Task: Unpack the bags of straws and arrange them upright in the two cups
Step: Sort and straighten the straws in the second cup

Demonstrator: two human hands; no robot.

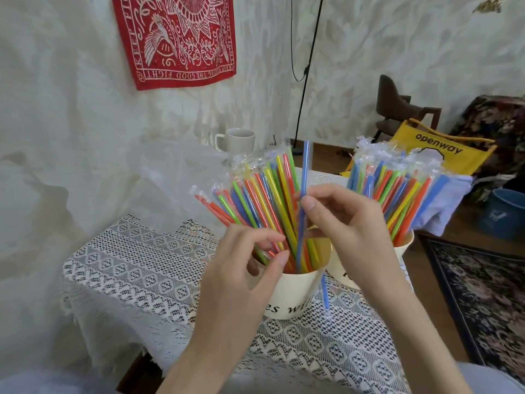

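Already well along by the look of it: both cream-coloured paper cups with dark lettering, near one (292,294) and far one (341,273), standing side by side on the white lace tablecloth (136,268) and packed with fanned bundles of clear-wrapped plastic straws in red, green, yellow and blue, left bundle (255,200), right bundle (397,194). Right hand (341,223) raised above the near cup, thumb and fingertips pinching one long blue wrapped straw (305,172) around its middle. Long axis of that straw close to upright, leaning slightly, upper end above the bundle, lower end reaching down past the front rim of the near cup and apparently outside it, over the tablecloth. Left hand (255,260) just beside the cup's left rim, fingers loosely curled with thumb and forefinger near each other among the lower straw stems; cannot tell whether anything is actually pinched there. Critical relation for the coming move: cup mouth directly below and slightly left of the right hand, so probably a lift to clear the rim, then a straight lowering into the cup. Grey mug (238,139), red patterned cloth (176,38) on the wall and yellow bag (443,155) behind.
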